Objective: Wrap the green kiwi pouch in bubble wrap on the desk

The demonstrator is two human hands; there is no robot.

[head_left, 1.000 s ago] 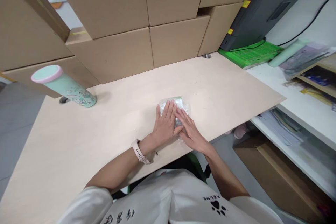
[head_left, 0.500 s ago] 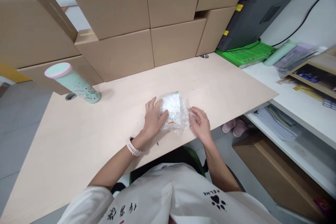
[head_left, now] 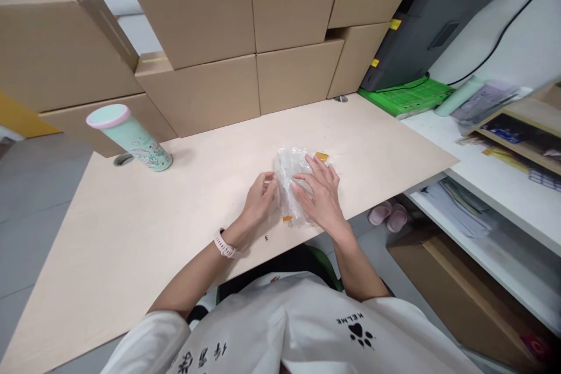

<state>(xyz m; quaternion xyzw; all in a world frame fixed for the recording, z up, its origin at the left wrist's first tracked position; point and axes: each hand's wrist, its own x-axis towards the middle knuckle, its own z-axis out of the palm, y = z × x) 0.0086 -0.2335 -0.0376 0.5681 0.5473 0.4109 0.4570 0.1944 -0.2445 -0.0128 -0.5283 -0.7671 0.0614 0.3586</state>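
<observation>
Right hand [head_left: 323,197] now atop crinkled clear wrap [head_left: 287,178]

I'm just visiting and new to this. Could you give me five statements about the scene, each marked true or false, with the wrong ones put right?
1. The right hand rests on the bubble-wrapped packet. True.
2. The pale pink wristband is on the right wrist. False: the wristband is on the left wrist.
3. Orange tape shows on the packet's wrapping. True.
4. The mint-green tumbler lies on its side. False: the tumbler stands upright on the table.
5. Cardboard boxes line the table's far edge. True.
</observation>
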